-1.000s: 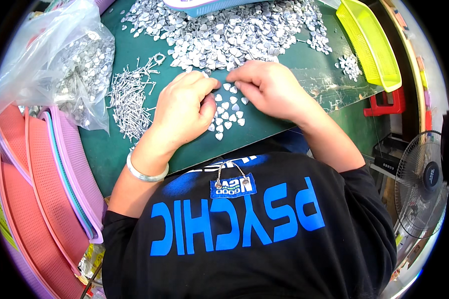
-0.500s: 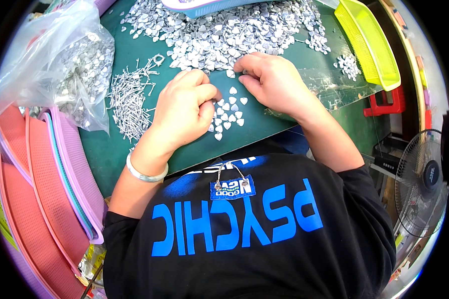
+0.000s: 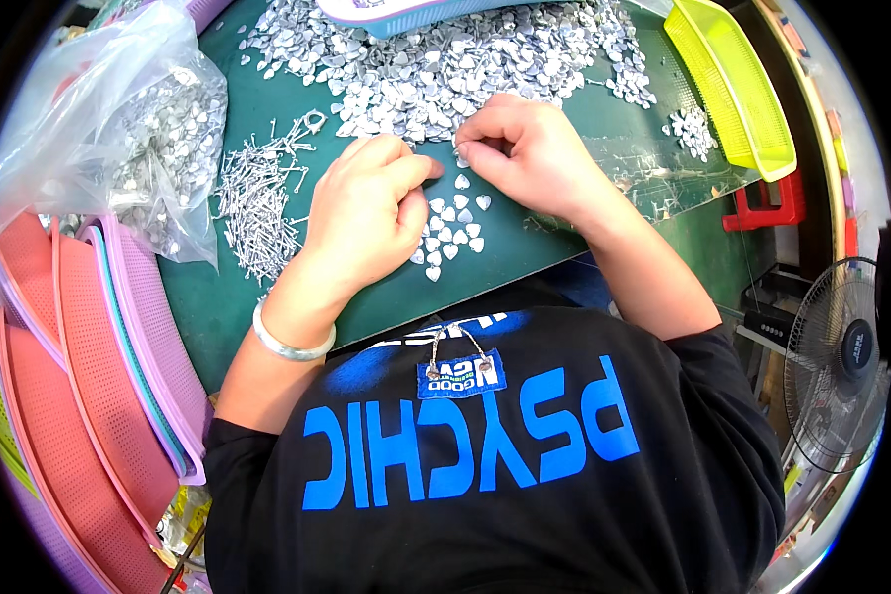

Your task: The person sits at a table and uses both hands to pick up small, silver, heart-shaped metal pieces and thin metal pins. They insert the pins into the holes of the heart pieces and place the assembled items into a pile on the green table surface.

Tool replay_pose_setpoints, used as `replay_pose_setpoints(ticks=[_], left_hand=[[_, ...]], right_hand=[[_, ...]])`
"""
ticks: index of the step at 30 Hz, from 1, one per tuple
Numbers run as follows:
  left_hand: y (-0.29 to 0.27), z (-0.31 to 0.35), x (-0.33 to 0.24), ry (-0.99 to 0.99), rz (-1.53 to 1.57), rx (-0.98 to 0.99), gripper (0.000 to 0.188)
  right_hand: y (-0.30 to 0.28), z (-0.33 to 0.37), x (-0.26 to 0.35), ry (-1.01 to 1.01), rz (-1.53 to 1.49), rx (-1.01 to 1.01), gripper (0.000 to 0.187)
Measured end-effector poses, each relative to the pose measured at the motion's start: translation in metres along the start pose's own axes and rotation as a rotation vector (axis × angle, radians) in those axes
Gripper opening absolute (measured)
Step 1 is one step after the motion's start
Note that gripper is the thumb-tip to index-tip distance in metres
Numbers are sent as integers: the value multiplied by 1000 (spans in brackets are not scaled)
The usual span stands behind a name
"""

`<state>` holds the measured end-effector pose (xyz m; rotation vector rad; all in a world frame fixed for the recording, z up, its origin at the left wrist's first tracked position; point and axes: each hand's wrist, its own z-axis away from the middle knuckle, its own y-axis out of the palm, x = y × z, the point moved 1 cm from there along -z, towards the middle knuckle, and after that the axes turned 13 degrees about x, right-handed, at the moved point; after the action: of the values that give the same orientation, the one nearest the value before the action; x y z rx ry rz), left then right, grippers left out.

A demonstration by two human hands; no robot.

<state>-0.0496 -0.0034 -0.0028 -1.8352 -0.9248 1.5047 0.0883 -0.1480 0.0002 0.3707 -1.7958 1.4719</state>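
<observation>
A worker's two hands meet over a green desk (image 3: pixel 267 317) strewn with small silver heart-shaped charms; the left hand (image 3: pixel 366 213) is curled, thumb and fingertips pinched together at its right edge, and the right hand (image 3: pixel 525 148) is likewise pinched, its fingertips just apart from the left's; what either pinch grasps, if anything, is too small to make out, though both look closed on something tiny; by appearance this is the joining or sorting step, one heart being handled at a time; a loose cluster of hearts (image 3: pixel 450 228) lies directly beneath and between the hands, and the main heap of hearts (image 3: pixel 445 69) spreads just beyond the fingertips; a pile of thin metal pins (image 3: pixel 257 203) lies to the left of the left hand; the next move would seem to call for fine fingertip control so that no piece slips; a clear plastic bag of more hearts (image 3: pixel 119 139) sits further left, above stacked pink and purple baskets (image 3: pixel 89 366); a yellow-green tray (image 3: pixel 733 84) lies beyond the right hand; the fingertips hide the pinched spot, and the desk's near edge is covered by the worker's black shirt (image 3: pixel 485 475).
</observation>
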Motion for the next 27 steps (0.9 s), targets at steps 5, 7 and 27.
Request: replay_pose_setpoints(ticks=[5,7,27], left_hand=[[-1,-5,-4,4,-50,1,21],[-2,-7,-5,2,-67,11,22],[-5,-19,-7,33,-118,100,18]], right_hand=[[-23,9,1,251,-694,-9,8],[-28,11,-2,195,-973,-60,9],[-19,26,3,57,212,63,17]])
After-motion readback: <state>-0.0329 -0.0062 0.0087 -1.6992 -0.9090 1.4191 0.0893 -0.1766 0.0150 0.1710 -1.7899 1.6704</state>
